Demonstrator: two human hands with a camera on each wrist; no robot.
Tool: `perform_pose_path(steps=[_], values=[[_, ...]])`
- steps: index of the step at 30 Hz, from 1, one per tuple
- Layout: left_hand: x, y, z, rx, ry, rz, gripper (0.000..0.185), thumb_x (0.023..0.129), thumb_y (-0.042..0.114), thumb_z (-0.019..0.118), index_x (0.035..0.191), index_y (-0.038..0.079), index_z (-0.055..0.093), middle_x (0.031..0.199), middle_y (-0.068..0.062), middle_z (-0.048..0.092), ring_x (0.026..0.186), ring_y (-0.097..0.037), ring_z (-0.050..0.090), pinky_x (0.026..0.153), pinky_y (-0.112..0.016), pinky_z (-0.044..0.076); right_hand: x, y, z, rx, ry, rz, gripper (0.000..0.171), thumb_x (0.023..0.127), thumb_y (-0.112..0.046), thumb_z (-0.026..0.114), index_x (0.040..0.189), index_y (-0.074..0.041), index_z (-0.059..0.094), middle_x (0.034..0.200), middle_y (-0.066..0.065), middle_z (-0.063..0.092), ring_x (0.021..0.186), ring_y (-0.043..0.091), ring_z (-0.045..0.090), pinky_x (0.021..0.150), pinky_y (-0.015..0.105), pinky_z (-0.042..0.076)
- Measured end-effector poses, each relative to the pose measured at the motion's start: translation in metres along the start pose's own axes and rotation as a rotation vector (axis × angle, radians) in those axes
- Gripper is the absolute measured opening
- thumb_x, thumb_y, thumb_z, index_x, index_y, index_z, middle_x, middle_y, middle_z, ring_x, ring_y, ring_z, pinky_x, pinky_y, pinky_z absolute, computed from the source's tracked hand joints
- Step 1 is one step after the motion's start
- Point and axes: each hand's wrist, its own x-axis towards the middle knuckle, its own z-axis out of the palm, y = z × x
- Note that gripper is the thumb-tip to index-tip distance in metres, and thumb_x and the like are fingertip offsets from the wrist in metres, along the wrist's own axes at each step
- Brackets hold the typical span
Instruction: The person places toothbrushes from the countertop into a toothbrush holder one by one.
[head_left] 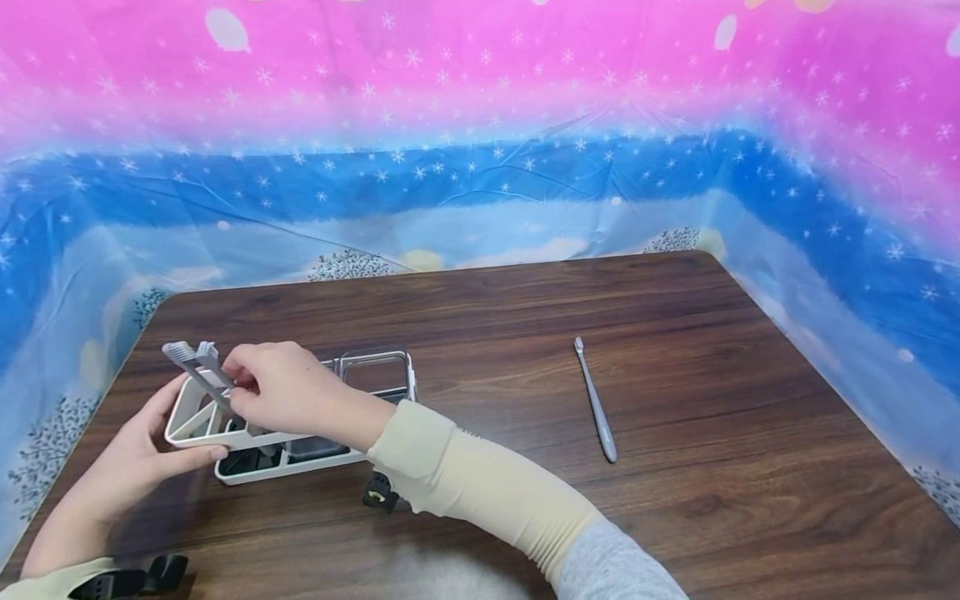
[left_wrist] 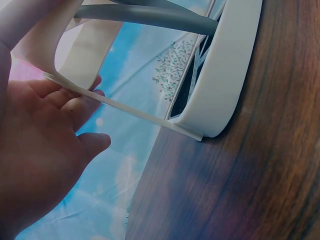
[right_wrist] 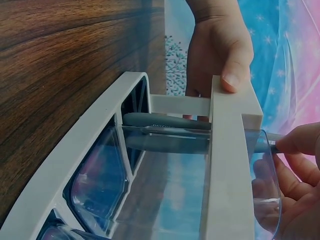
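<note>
A white two-tier toothbrush holder (right_wrist: 227, 180) stands on the table's left side. Two grey toothbrushes stand tilted in its left section, bristle heads up; one head (head_left: 180, 353) is left of the other (head_left: 207, 353). My left hand (head_left: 135, 454) grips the holder's left end, with the thumb on the front of the upper tier and fingers behind. With thumb and fingers, my right hand (head_left: 288, 390) pinches one toothbrush (right_wrist: 175, 145) just above the upper tier; which of the two is hard to tell. In the right wrist view, both handles reach down to the lower tier.
Another grey toothbrush (head_left: 595, 404) lies on the wooden table (head_left: 487, 333), right of the holder. A clear cup (right_wrist: 272, 185) sits in the holder beside the brushes. A snowflake-patterned cloth (head_left: 465, 167) hangs behind and around the table.
</note>
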Motion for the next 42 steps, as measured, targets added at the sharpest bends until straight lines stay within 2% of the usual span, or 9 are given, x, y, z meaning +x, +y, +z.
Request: perform_pose_path(steps=[7,19,26,30,35,39,42], values=[[0.002,0.001,0.0,-0.007,0.0,0.001,0.091,0.084,-0.014,0.063,0.155,0.022,0.019,0.119,0.016,0.056,0.096,0.0,0.061,0.068,-0.023,0.053,0.002,0.004,-0.001,-0.001,0.015,0.007,0.017,0.096,-0.016,0.057,0.112,-0.017,0.062,0.098,-0.013,0.067,0.075,-0.008,0.053,0.066,0.006,0.04],[0.004,0.0,-0.001,-0.025,0.017,0.015,0.089,0.082,-0.017,0.062,0.153,0.02,0.023,0.116,0.016,0.058,0.094,-0.001,0.061,0.067,-0.021,0.051,0.004,0.008,-0.001,-0.024,0.011,0.025,0.018,0.096,-0.018,0.057,0.113,-0.016,0.062,0.094,-0.013,0.065,0.075,-0.008,0.053,0.067,0.006,0.04],[0.004,0.001,0.0,0.027,0.024,-0.002,0.089,0.083,-0.014,0.063,0.153,0.021,0.022,0.115,0.017,0.058,0.094,0.0,0.061,0.068,-0.021,0.051,0.002,0.011,-0.003,-0.005,0.009,0.028,0.02,0.096,-0.02,0.058,0.115,-0.016,0.061,0.092,-0.014,0.065,0.075,-0.008,0.053,0.066,0.007,0.04],[0.004,-0.001,0.0,0.037,0.028,-0.005,0.089,0.083,-0.013,0.064,0.154,0.019,0.021,0.116,0.018,0.056,0.095,0.0,0.06,0.068,-0.02,0.051,-0.003,0.015,-0.014,-0.018,0.024,0.002,0.023,0.095,-0.02,0.058,0.117,-0.015,0.06,0.099,-0.011,0.066,0.081,-0.007,0.055,0.071,0.007,0.04],[0.002,-0.002,0.001,0.067,0.044,-0.021,0.089,0.083,-0.012,0.066,0.153,0.021,0.022,0.117,0.02,0.055,0.096,0.002,0.059,0.069,-0.019,0.051,-0.016,0.027,-0.035,0.02,0.08,-0.019,0.025,0.094,-0.019,0.06,0.117,-0.011,0.061,0.103,-0.006,0.067,0.088,-0.004,0.056,0.078,0.006,0.039],[0.0,-0.002,0.001,0.126,0.052,-0.042,0.091,0.084,-0.008,0.068,0.154,0.024,0.019,0.118,0.024,0.051,0.097,0.006,0.057,0.068,-0.02,0.051,-0.031,0.04,-0.055,0.061,0.137,-0.003,0.025,0.094,-0.019,0.061,0.117,-0.009,0.061,0.102,-0.004,0.066,0.087,-0.002,0.056,0.079,0.006,0.04],[0.0,-0.002,0.001,0.134,0.051,-0.048,0.092,0.084,-0.007,0.068,0.155,0.024,0.018,0.119,0.026,0.049,0.098,0.007,0.056,0.068,-0.021,0.052,-0.043,0.051,-0.071,0.079,0.175,0.023,0.027,0.094,-0.019,0.062,0.118,-0.008,0.061,0.102,-0.003,0.066,0.088,0.001,0.057,0.08,0.009,0.043]])
